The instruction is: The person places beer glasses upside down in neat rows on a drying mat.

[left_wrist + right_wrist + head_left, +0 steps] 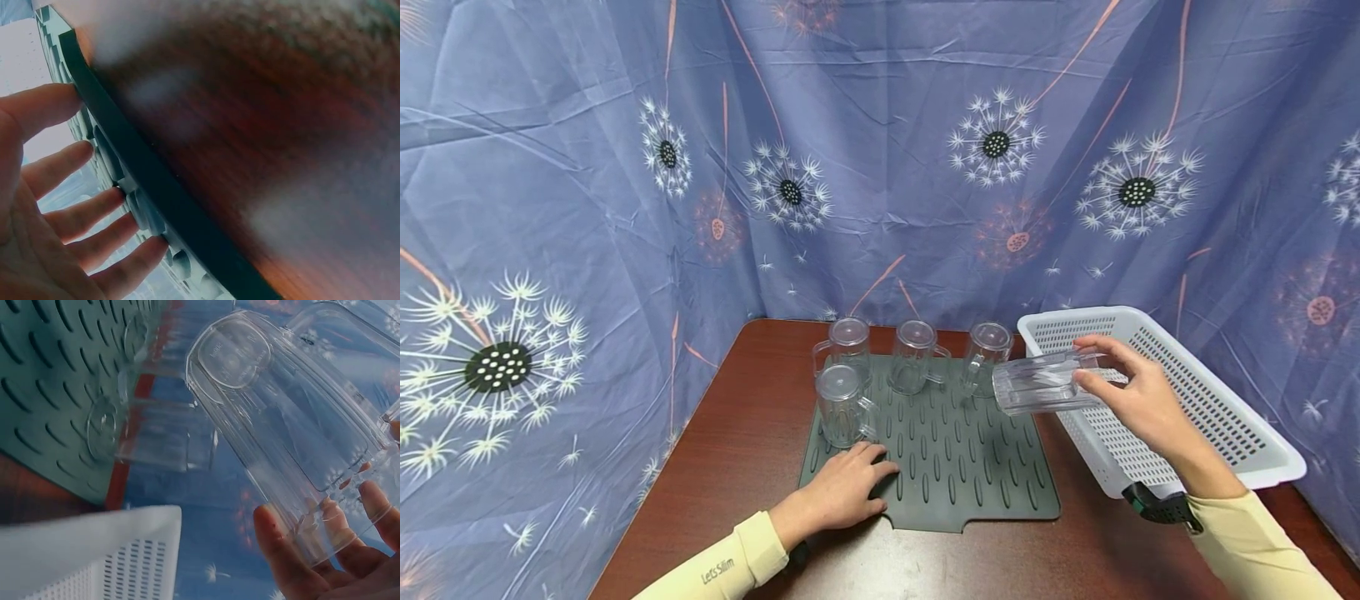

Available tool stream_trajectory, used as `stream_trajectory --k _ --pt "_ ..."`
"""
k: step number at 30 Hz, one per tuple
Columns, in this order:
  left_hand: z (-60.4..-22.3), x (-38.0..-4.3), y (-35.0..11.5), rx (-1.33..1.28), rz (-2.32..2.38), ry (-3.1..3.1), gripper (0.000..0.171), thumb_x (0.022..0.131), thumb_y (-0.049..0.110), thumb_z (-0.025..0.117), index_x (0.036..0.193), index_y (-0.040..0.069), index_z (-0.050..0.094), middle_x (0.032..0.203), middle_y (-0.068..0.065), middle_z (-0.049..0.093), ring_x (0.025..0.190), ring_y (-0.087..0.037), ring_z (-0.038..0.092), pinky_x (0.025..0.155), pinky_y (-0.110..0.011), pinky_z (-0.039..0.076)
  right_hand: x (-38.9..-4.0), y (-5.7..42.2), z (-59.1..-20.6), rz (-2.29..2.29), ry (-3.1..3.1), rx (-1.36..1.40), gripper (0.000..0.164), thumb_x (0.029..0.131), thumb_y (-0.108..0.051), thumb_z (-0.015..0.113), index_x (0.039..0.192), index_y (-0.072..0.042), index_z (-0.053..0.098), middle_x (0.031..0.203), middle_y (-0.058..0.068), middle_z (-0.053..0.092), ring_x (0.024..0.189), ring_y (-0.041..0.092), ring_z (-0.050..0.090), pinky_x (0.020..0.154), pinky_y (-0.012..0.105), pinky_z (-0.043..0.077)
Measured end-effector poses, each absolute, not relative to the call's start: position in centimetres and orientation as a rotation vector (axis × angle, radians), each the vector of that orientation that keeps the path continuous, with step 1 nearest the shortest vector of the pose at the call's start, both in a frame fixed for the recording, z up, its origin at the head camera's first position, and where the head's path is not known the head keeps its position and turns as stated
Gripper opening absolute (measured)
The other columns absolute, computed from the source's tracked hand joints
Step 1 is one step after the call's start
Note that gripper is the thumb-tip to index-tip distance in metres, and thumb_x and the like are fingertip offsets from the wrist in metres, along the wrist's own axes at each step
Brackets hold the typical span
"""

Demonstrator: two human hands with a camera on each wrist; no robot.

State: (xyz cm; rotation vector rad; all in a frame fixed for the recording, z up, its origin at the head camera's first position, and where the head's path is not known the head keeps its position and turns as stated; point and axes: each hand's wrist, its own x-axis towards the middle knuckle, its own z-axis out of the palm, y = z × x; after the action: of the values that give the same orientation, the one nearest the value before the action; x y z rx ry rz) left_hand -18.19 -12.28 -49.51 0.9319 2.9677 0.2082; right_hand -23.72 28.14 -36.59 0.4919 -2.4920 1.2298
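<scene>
My right hand (1138,400) holds a clear mug (1037,383) by its open end, thumb and fingers round the rim. The mug lies tilted nearly sideways in the air, its base (236,353) pointing left, over the mat's right side and the basket's near wall. My left hand (842,492) rests on the front left edge of a dark green ribbed mat (962,475), fingers spread and fingertips on its raised ribs (109,153). Just beyond it stands a clear mug (840,408), bottom up. Three more mugs, among them one in the middle (913,358), line the mat's back.
A white perforated basket (1273,471) stands at the right, beside the mat. The brown wooden table (722,442) runs along the mat's left and front. A blue dandelion-print curtain (880,192) hangs close behind and at both sides.
</scene>
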Motion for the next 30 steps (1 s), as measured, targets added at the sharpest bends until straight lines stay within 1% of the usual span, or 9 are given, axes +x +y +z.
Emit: stream_trajectory --k 3,9,14,19,23,24,26,30 --pt "-49.4 -18.2 -12.4 0.929 0.228 2.962 0.051 0.088 0.04 0.075 0.135 0.024 0.064 0.143 -0.008 0.055 0.132 -0.025 0.052 0.099 -0.045 0.051 -23.7 27.6 -37.0 1.259 -2.49 0.485 0.039 0.094 -0.013 0.072 0.132 -0.012 0.063 0.115 -0.008 0.065 0.097 -0.005 0.063 0.072 0.014 0.05" --pt "-49.3 -18.3 -12.4 0.922 0.234 2.954 0.051 0.088 0.041 0.075 0.135 0.025 0.064 0.144 -0.007 0.054 0.133 -0.025 0.051 0.1 -0.045 0.05 -23.7 26.6 -37.9 1.342 -2.456 0.483 0.039 0.094 -0.011 0.071 0.132 -0.008 0.063 0.116 -0.014 0.064 0.096 -0.005 0.064 0.071 0.016 0.052" --pt "-49.3 -18.3 -12.5 0.921 0.235 2.946 0.05 0.089 0.04 0.075 0.135 0.026 0.064 0.144 -0.006 0.054 0.133 -0.024 0.051 0.1 -0.045 0.05 -23.6 25.7 -38.9 1.399 -2.437 0.484 0.039 0.095 -0.012 0.07 0.133 -0.007 0.061 0.118 -0.01 0.065 0.101 -0.005 0.062 0.074 0.016 0.053" --pt "-49.3 -18.3 -12.5 0.909 0.267 2.93 0.05 0.089 0.041 0.074 0.136 0.027 0.064 0.145 -0.007 0.054 0.134 -0.025 0.05 0.1 -0.045 0.05 -23.5 24.8 -39.7 1.469 -2.444 0.452 0.041 0.097 -0.015 0.068 0.135 -0.003 0.058 0.116 -0.013 0.064 0.105 -0.005 0.061 0.078 0.015 0.053" --pt "-49.3 -18.3 -12.4 0.9 0.284 2.924 0.05 0.09 0.044 0.072 0.136 0.027 0.064 0.144 -0.007 0.054 0.133 -0.025 0.051 0.1 -0.046 0.05 -23.5 24.3 -40.2 1.461 -2.464 0.437 0.04 0.097 -0.017 0.068 0.135 -0.007 0.059 0.121 -0.006 0.065 0.108 -0.002 0.061 0.079 0.013 0.05" --pt "-49.3 -18.3 -12.4 0.899 0.289 2.923 0.05 0.09 0.044 0.072 0.136 0.027 0.064 0.144 -0.007 0.054 0.133 -0.025 0.051 0.1 -0.046 0.05 -23.5 24.1 -40.4 1.465 -2.462 0.44 0.04 0.097 -0.017 0.068 0.135 -0.007 0.059 0.122 -0.007 0.064 0.109 -0.001 0.061 0.079 0.013 0.049" --pt "-49.2 -18.3 -12.4 0.898 0.304 2.919 0.049 0.091 0.044 0.071 0.136 0.026 0.064 0.144 -0.007 0.054 0.133 -0.026 0.051 0.1 -0.047 0.05 -23.5 23.8 -40.6 1.501 -2.436 0.457 0.039 0.097 -0.014 0.068 0.135 -0.006 0.059 0.123 -0.004 0.064 0.108 -0.001 0.062 0.079 0.013 0.05" --pt "-49.0 -18.3 -12.3 0.882 0.329 2.909 0.05 0.091 0.044 0.071 0.137 0.026 0.063 0.145 -0.008 0.054 0.134 -0.027 0.05 0.101 -0.048 0.049 -23.4 23.0 -41.3 1.586 -2.378 0.479 0.038 0.096 -0.009 0.068 0.133 -0.003 0.06 0.122 -0.008 0.064 0.105 -0.002 0.062 0.077 0.015 0.052"
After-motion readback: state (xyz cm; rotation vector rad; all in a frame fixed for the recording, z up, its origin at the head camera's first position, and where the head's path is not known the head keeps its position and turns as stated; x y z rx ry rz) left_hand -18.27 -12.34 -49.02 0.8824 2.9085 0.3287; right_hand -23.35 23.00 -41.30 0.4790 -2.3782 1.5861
